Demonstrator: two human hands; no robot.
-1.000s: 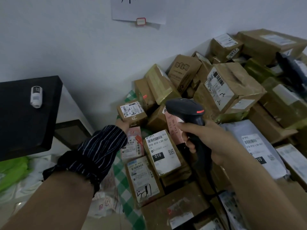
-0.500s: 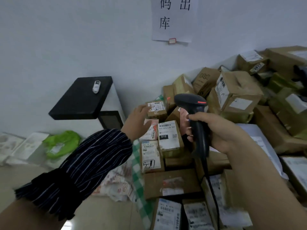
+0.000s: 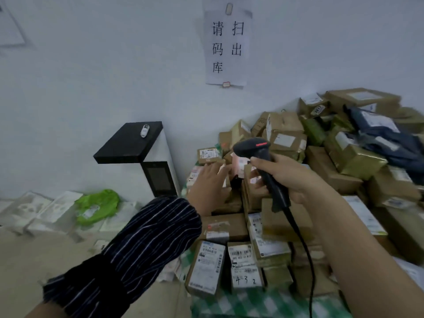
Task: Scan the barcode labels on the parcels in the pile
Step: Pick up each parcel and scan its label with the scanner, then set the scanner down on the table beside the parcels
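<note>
The right hand (image 3: 289, 177) grips the black corded handheld scanner (image 3: 251, 146) before the heaped brown cardboard parcels (image 3: 321, 161) by the wall (image 3: 114, 65). The left hand (image 3: 206, 187), fingers spread (blurred), reaches in. Next, probably: turn one label-side up, aim.

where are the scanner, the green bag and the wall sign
scanner (image 3: 250, 148): head view, top of its black head
green bag (image 3: 103, 200): head view, middle of the bag
wall sign (image 3: 226, 47): head view, middle of the sheet

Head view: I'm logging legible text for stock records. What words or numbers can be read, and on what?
"请扫码出库": paper sign on the wall.
"413 2": handwritten on a front carton's label.
"3617": sticker on a rear carton.
Printed shipping labels on the other parcels: too blurred to read.
</note>
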